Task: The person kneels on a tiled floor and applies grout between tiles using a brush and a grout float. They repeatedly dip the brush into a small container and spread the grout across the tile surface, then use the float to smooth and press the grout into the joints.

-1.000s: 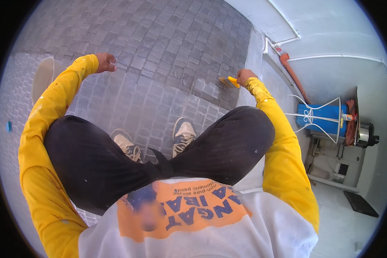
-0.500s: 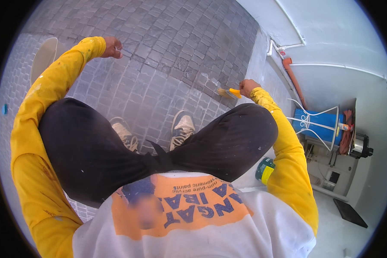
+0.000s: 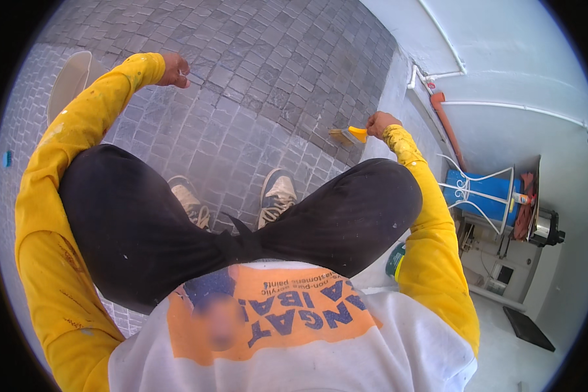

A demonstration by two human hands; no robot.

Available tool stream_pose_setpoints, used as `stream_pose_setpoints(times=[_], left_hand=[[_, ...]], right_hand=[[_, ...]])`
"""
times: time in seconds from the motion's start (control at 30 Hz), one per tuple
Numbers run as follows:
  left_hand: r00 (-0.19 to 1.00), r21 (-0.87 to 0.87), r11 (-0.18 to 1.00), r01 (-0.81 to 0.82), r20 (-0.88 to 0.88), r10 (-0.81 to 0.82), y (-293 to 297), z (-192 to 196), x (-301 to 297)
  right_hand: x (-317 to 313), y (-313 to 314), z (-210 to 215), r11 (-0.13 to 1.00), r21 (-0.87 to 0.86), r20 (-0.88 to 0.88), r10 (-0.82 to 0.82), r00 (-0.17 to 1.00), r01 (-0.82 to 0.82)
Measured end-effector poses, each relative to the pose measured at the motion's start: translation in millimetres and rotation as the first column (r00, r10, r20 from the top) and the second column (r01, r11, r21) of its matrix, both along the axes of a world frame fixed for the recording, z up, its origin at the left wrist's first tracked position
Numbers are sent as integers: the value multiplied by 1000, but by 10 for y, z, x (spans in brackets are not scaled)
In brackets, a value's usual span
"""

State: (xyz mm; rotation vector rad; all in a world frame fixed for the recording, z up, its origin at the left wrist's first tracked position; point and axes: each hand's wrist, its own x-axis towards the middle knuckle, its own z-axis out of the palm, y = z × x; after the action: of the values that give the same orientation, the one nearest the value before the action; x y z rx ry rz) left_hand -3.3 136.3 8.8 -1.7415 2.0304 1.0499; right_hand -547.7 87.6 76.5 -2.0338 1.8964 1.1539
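currently, the right hand (image 3: 381,124) is closed around a flat paintbrush with a yellow handle and tan bristles (image 3: 357,134). the brush points leftward, its bristles over or against the grey stone-block paving (image 3: 242,140), near where the blocks meet a pale strip beside the white wall; whether the tips touch is unclear. the left hand (image 3: 174,70) is out over the paving, well apart from the brush, fingers curled; whether it pinches anything cannot be told.

both arms wear paint-spotted yellow sleeves (image 3: 49,212). the white cloth shirt (image 3: 294,366) carries an orange printed panel (image 3: 193,340) with large dark blue capitals and a line of smaller print, upside down from this view, plus a blurred patch. a dark green, round container with a yellow-green part (image 3: 392,261) is partly hidden by the right sleeve; any writing on it is too small to read. at right, a white scrolled metal frame (image 3: 465,186) is before a blue plastic container (image 3: 493,208).
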Motion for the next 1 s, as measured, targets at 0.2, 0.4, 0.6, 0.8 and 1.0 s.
stream_pose_setpoints(times=[0.2, 0.4, 0.6, 0.8, 1.0], left_hand=[[1000, -11, 1000, 9, -14, -9, -36, -42, -70], [1000, -3, 1000, 10, -29, -10, -9, -31, -15], [1000, 37, 999, 6, 12, -7, 36, 116, -179], [1000, 28, 1000, 9, -20, -8, 11, 189, -226], [1000, 54, 999, -1, -31, 3, 26, 160, -126]], right_hand=[[328, -319, -282, 999, -51, 500, 26, 865, -1], [-574, -180, -198, 955, 3, 436, -268, 859, 297], [-285, 106, -213, 990, -120, 125, 92, 988, -77], [327, 173, -315, 982, -57, 718, -85, 691, 181], [-303, 359, -248, 995, 3, 428, -95, 899, 104]])
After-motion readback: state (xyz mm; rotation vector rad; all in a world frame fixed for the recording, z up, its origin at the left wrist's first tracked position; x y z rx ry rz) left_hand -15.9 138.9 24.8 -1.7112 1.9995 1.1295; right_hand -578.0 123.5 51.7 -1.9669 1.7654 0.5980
